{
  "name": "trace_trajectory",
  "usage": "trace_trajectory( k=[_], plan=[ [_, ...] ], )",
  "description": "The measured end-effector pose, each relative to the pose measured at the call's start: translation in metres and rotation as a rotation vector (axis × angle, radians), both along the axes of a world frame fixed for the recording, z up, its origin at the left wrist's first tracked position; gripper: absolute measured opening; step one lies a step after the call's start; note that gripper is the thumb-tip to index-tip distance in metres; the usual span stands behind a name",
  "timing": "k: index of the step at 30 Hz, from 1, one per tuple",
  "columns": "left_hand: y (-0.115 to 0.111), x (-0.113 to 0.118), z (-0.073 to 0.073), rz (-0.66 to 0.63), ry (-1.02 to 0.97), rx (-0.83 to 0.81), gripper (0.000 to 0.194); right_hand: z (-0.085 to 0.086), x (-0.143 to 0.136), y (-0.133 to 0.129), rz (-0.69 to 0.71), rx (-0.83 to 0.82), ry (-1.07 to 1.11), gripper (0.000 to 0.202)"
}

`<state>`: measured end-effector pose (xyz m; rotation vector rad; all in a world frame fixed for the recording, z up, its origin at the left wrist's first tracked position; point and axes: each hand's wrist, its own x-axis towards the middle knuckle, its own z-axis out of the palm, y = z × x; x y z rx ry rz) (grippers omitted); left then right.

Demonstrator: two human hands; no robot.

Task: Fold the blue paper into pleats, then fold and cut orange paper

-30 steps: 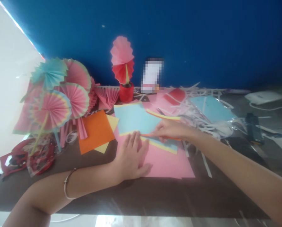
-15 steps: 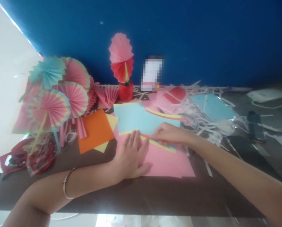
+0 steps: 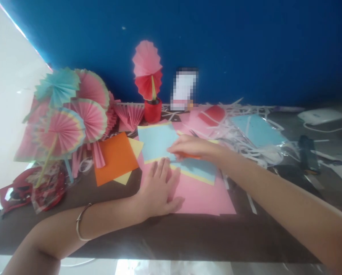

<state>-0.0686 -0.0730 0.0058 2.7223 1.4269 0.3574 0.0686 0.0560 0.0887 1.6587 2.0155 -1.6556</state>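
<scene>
A light blue paper with yellow edges point(image 3: 156, 143) lies on pink sheets point(image 3: 199, 198) in the middle of the table. My left hand point(image 3: 159, 187) rests flat with fingers spread, its palm on the pink sheets and its fingertips at the blue paper's lower edge. My right hand point(image 3: 192, 145) is closed over the blue paper's right part, fingers pinching an orange-edged paper point(image 3: 190, 155). Most of that paper is hidden beneath the hand. To the left of the blue paper lie an orange sheet point(image 3: 115, 158) and, partly under it, a yellow sheet point(image 3: 123, 178).
Pleated paper fans point(image 3: 85, 118) cluster at the left. A red pot point(image 3: 153, 110) holding a pink and red fan stands against the blue wall. White paper strips point(image 3: 245, 152) and a light blue pack point(image 3: 258, 130) crowd the right, near a dark object point(image 3: 308, 152).
My right hand has moved up and to the left, taking the orange edge away from the blue paper's lower border. My left hand has stayed put.
</scene>
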Motion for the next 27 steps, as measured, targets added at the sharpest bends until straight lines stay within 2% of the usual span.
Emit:
trace_trajectory(
  k=[6, 11, 14, 19, 27],
  plan=[
    [-0.001, 0.001, -0.001, 0.022, 0.014, -0.014, 0.072, 0.017, -0.015, -0.004, 0.209, 0.093, -0.092, 0.028],
    [0.0, 0.002, -0.002, 0.031, 0.03, -0.031, 0.073, 0.018, -0.014, -0.002, 0.364, 0.087, -0.117, 0.026],
    [0.0, 0.002, -0.001, 0.026, 0.023, -0.021, 0.072, 0.019, -0.004, -0.002, 0.338, 0.108, -0.148, 0.031],
    [0.0, 0.001, -0.001, 0.016, 0.021, -0.002, 0.072, 0.019, 0.02, -0.007, 0.191, 0.139, -0.244, 0.041],
    [-0.001, 0.002, -0.001, 0.014, 0.031, 0.032, 0.072, -0.009, 0.044, -0.016, 0.145, 0.083, -0.254, 0.051]
  ],
)
